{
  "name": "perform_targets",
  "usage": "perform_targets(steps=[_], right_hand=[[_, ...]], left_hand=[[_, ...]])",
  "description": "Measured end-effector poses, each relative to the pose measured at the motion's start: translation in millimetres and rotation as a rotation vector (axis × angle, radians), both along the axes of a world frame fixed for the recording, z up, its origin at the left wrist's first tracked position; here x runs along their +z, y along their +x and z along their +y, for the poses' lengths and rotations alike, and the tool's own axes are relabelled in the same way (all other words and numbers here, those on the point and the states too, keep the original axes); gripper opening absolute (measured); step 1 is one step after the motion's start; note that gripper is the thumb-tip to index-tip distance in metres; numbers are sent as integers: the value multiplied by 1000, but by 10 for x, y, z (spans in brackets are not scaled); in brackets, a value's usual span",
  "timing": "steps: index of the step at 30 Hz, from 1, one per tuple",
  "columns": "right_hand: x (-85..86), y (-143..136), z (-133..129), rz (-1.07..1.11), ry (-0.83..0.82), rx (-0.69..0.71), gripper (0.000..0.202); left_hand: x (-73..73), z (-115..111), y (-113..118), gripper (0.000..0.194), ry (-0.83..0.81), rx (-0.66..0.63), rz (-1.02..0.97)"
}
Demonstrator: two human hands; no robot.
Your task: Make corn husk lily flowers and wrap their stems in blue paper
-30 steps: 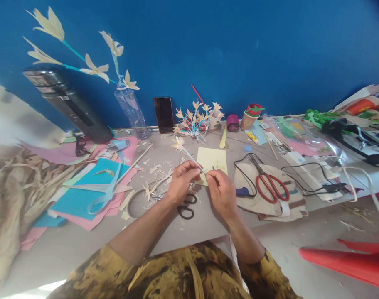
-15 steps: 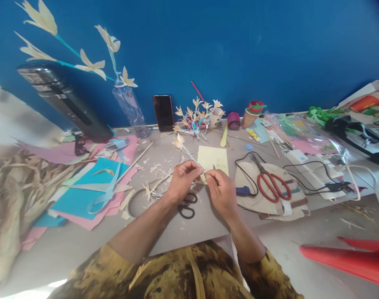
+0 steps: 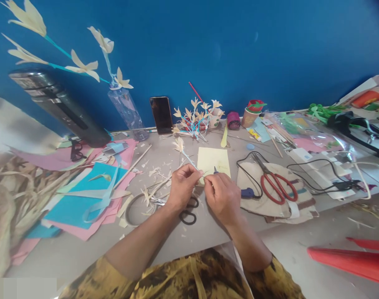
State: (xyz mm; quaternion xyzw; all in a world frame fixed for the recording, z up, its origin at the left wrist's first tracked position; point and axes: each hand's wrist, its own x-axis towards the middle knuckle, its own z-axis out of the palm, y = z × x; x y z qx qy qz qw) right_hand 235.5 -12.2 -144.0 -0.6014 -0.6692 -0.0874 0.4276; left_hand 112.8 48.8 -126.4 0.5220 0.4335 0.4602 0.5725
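Between thumb and fingers, my left hand (image 3: 185,185) pinches the pale stem of a small cream artificial flower (image 3: 178,144), its bloom pointing up and to the left. My right hand (image 3: 222,193) is closed close beside it, at the stem's lower end; what its fingertips grip is too small to make out. Just behind those fingers a dark pointed tip (image 3: 215,169) shows over a yellow paper sheet (image 3: 213,158). Black-handled scissors (image 3: 188,217) lie partly under my left wrist.
Red-handled scissors (image 3: 278,189) rest on a folded cloth (image 3: 254,178) at right, by a corded blue-handled tool (image 3: 247,192). Finished flowers (image 3: 195,116) stand at the back near a phone (image 3: 161,115). Blue paper (image 3: 74,203), dry husks (image 3: 18,203) and a flask (image 3: 58,108) occupy the left.
My right hand has rolled over a little, showing more of its back, with fingers curled tighter. The left hand keeps its pinch on the stem. The whole view has shifted slightly.
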Motion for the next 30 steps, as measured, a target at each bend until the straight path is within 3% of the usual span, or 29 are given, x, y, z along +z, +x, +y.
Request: perform_targets(steps=[4,8,12,16,19,23,30], right_hand=[[86,31,12,364,-120,20,20],[287,75,88,806,-316,152,22],[522,-27,288,1262,-448,337,29],[642,-291,523,1529,-528,496,38],[592,-488,656,1601,-566,538,39],[407,-626,757,1611,-621,553,40],[211,-638,778,1344,-563,421,26]], left_hand=[[8,-26,9,30,-84,-22,-92],[73,-37,-2,24,-205,4,-193],[293,-26,-86,23,-224,17,-213],[499,26,-282,28,-124,33,-188],[496,98,-459,29,-135,14,-188],[331,198,-635,29,-232,-29,-214],[85,222,-684,27,-250,46,-291]])
